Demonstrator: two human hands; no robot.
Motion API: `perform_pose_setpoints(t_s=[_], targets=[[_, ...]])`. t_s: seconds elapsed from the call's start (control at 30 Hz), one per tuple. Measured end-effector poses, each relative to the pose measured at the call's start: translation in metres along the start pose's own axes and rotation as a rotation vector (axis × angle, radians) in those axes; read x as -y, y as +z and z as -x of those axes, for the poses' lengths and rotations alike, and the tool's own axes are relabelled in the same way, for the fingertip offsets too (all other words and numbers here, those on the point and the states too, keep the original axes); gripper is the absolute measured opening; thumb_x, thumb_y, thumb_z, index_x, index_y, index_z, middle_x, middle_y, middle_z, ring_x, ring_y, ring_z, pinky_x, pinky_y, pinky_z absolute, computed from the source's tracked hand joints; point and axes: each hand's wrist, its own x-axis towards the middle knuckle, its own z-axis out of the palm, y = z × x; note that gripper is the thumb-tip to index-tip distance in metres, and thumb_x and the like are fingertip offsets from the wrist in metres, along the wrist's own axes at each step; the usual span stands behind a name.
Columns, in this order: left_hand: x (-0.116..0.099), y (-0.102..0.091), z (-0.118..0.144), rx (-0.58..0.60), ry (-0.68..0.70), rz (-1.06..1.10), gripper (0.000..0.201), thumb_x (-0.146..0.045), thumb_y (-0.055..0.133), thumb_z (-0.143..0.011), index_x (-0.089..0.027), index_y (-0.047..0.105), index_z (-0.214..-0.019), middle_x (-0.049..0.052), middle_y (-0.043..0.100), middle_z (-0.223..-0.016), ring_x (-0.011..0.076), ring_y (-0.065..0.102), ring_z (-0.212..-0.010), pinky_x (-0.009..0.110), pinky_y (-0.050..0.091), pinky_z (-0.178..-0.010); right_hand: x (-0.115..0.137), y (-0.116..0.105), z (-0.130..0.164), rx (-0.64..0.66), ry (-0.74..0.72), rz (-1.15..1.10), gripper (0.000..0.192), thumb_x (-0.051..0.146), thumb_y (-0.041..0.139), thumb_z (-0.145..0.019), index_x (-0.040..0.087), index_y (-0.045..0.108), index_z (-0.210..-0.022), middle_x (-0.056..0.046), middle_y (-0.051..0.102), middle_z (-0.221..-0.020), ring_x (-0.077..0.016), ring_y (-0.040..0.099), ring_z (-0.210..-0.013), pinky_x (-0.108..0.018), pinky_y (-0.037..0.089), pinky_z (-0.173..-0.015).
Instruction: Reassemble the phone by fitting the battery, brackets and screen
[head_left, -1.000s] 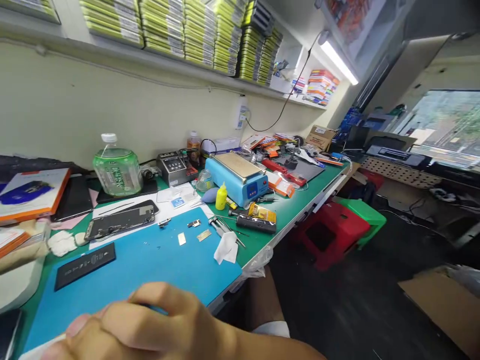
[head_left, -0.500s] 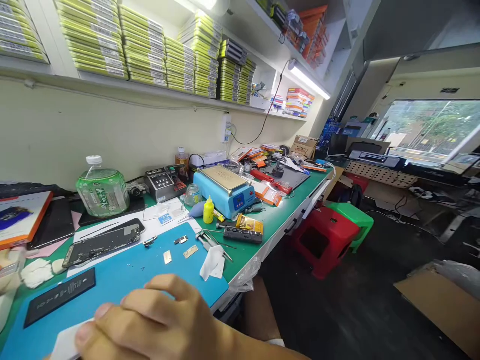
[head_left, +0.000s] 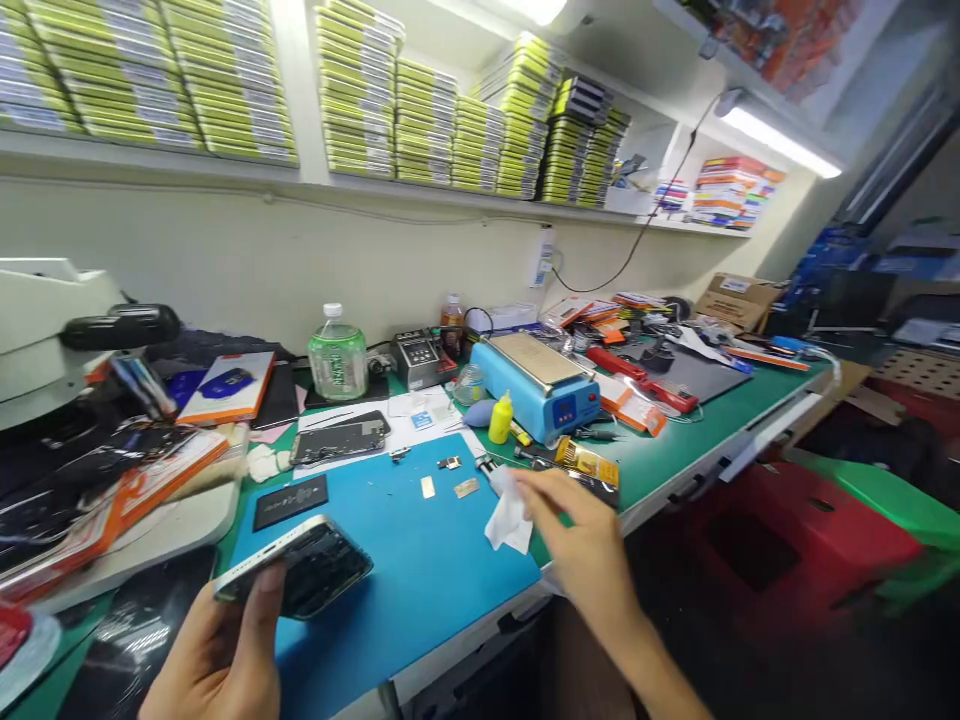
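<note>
Centrally, a smooth blue work mat covers the green-topped workbench, reaching its front edge. The left hand, at the front-left corner of the mat, is curled about a thin rectangular phone with a pale metal rim and a dark, glossy face, thumb laid along its near edge; the phone is tilted and lifted clear of the mat. The right hand, near the mat's right edge, has its fingers loosely bent and drawn toward one another over a crumpled white tissue; whether the fingertips actually pinch the tissue cannot be told. Small flat brass-coloured metal plates lie on the mat's far part. A matt black rectangular battery rests at the mat's far-left corner, and a second, opened phone lies on white paper just behind it. A boxy blue heating plate with a metal top stands toward the back, a small yellow squeeze bottle just beside it, and a green translucent plastic bottle near the wall.
</note>
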Motion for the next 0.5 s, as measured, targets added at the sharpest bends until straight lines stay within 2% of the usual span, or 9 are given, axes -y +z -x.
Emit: perform_pose_setpoints(t_s=[0.07,0.1,0.23,0.3,0.4,0.43,0.5], targets=[[-0.002,-0.001,0.001,-0.055,-0.126,-0.070,0.034,-0.056,0.080,-0.095,-0.022,0.080,-0.095,-0.002,0.075,-0.068,0.0164,0.069,-0.062,0.019,0.050,-0.051,-0.025,-0.014,-0.010,0.029,0.112,-0.011,0.024,0.032,0.067,-0.106,0.016,0.083,-0.113,-0.003,0.081,-0.080,-0.0128,0.070,-0.055,-0.021,0.055,-0.052],[-0.005,-0.002,0.002,-0.071,-0.181,-0.075,0.039,-0.060,0.081,-0.093,-0.021,0.082,-0.096,-0.001,0.079,-0.075,0.0179,0.072,-0.069,0.019,0.053,-0.055,-0.034,-0.017,-0.014,0.046,0.167,-0.011,0.027,0.037,0.068,-0.105,0.015,0.082,-0.115,-0.002,0.079,-0.076,-0.0136,0.069,-0.054,-0.022,0.055,-0.052],[-0.019,0.004,0.000,-0.111,-0.392,0.089,0.053,-0.069,0.083,-0.087,-0.019,0.081,-0.105,0.003,0.081,-0.091,0.0201,0.074,-0.082,0.021,0.056,-0.066,-0.061,-0.008,-0.031,0.153,0.350,-0.001,0.034,0.049,0.068,-0.105,0.017,0.080,-0.111,-0.001,0.075,-0.072,-0.0158,0.070,-0.060,-0.025,0.056,-0.057],[-0.026,0.009,-0.003,-0.077,-0.518,0.280,0.060,-0.068,0.086,-0.084,-0.022,0.077,-0.121,0.003,0.080,-0.095,0.0201,0.075,-0.083,0.022,0.059,-0.067,-0.070,0.005,-0.039,0.216,0.414,0.008,0.033,0.049,0.068,-0.106,0.018,0.078,-0.114,-0.001,0.076,-0.082,-0.0150,0.071,-0.067,-0.027,0.060,-0.064],[-0.036,0.017,-0.005,0.031,-0.639,0.563,0.090,-0.055,0.094,-0.079,-0.035,0.054,-0.157,0.004,0.079,-0.117,0.0212,0.078,-0.093,0.024,0.064,-0.071,-0.077,0.023,-0.049,0.290,0.466,0.007,0.031,0.046,0.069,-0.107,0.018,0.073,-0.122,-0.005,0.076,-0.108,-0.0156,0.073,-0.087,-0.034,0.065,-0.080],[-0.038,0.019,-0.004,0.074,-0.660,0.615,0.099,-0.050,0.096,-0.078,-0.040,0.047,-0.162,0.005,0.077,-0.124,0.0210,0.079,-0.095,0.026,0.065,-0.074,-0.077,0.028,-0.051,0.297,0.470,0.001,0.032,0.045,0.069,-0.107,0.018,0.072,-0.123,-0.006,0.076,-0.114,-0.0165,0.073,-0.092,-0.036,0.065,-0.084],[-0.038,0.021,0.002,0.151,-0.690,0.652,0.106,-0.045,0.098,-0.075,-0.043,0.042,-0.165,0.006,0.074,-0.132,0.0209,0.078,-0.098,0.029,0.066,-0.079,-0.074,0.033,-0.051,0.279,0.466,-0.021,0.031,0.047,0.070,-0.105,0.020,0.075,-0.120,-0.007,0.077,-0.112,-0.0192,0.074,-0.095,-0.039,0.064,-0.088]])
